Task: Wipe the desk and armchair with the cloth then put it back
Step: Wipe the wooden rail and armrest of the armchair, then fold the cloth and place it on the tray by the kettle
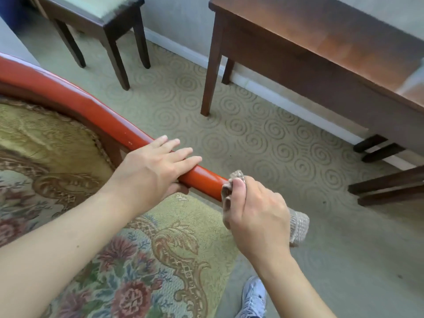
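Note:
The armchair fills the lower left, with a glossy red-orange wooden arm rail [75,101] curving down to the right and a floral tapestry seat [119,267]. My left hand [153,167] grips the rail near its front end, fingers over the top and thumb underneath. My right hand [254,210] holds a grey knitted cloth [298,226] bunched in its fingers and presses it against the very end of the rail. The brown wooden desk [321,49] stands at the upper right against the wall.
A dark wooden stool with a pale cushion [101,21] stands at the upper left. Dark chair or furniture legs [385,187] lie low at the right under the desk. Swirl-patterned carpet [252,138] spreads between them. A light sneaker [253,297] shows at the bottom.

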### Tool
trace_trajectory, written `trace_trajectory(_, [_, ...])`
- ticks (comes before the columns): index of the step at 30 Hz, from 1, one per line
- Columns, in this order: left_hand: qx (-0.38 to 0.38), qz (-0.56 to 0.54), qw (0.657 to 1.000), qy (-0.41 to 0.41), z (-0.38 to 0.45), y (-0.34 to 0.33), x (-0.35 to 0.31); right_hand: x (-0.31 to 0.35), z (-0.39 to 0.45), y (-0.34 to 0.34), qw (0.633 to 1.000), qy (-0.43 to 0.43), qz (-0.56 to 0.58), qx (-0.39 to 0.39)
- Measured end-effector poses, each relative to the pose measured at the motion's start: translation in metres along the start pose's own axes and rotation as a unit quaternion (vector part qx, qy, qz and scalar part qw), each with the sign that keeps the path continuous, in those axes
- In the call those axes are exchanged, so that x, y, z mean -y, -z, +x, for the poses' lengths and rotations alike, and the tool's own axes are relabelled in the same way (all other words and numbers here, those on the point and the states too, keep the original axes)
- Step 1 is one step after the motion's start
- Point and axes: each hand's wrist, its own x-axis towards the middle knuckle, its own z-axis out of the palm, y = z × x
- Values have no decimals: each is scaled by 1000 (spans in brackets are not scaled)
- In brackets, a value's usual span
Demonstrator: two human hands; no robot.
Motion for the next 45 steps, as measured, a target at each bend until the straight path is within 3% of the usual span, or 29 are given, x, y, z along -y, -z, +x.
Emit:
trace_trajectory(2, [-7, -18, 1000, -11, 6, -3, -8, -13, -10, 2, 996, -63, 49, -40])
trace_trajectory(6, [7, -50, 999, 16, 6, -4, -6, 15, 14, 0, 989, -146, 23, -11])
trace_trajectory(8, [2, -59, 998, 27, 6, -4, -5, 42, 32, -4, 994, -105, 10, 15])
trace_trajectory(13, [-25, -98, 992, 82, 7, -10, -6, 73, 50, -8, 997, -53, 42, -22])
trace_trajectory(17, [2, -109, 989, 101, 6, -8, -10, 44, 27, -8, 995, -4, 46, -88])
trace_trajectory(22, [55, -102, 983, 143, 7, -5, -23, -28, -11, -17, 983, -37, 76, -164])
trace_trajectory(24, [79, -102, 979, 158, 7, 0, -34, -46, -23, -15, 981, -77, 108, -141])
trace_trajectory(29, [172, -168, 954, 180, 12, 30, -70, -60, -6, 7, 966, -198, 165, 11])
trace_trajectory(32, [183, -238, 937, 178, 23, 55, -91, -57, 4, 45, 946, -212, 245, 3])
trace_trajectory(34, [151, -287, 925, 199, 35, 76, -106, -56, 4, 80, 910, -226, 347, -30])
trace_trajectory(36, [104, -358, 894, 249, 48, 100, -123, -55, 1, 120, 829, -243, 504, -15])
trace_trajectory(38, [63, -464, 831, 301, 62, 128, -138, -61, -4, 160, 740, -238, 629, 26])
trace_trajectory(40, [42, -574, 754, 315, 77, 160, -156, -74, -11, 198, 677, -221, 699, 62])
trace_trajectory(41, [31, -603, 735, 307, 85, 176, -165, -83, -15, 217, 650, -218, 724, 79])
trace_trajectory(43, [1, -605, 743, 286, 101, 209, -183, -105, -23, 259, 603, -188, 765, 130])
trace_trajectory(45, [-33, -573, 773, 269, 123, 243, -202, -131, -26, 301, 569, -150, 792, 160])
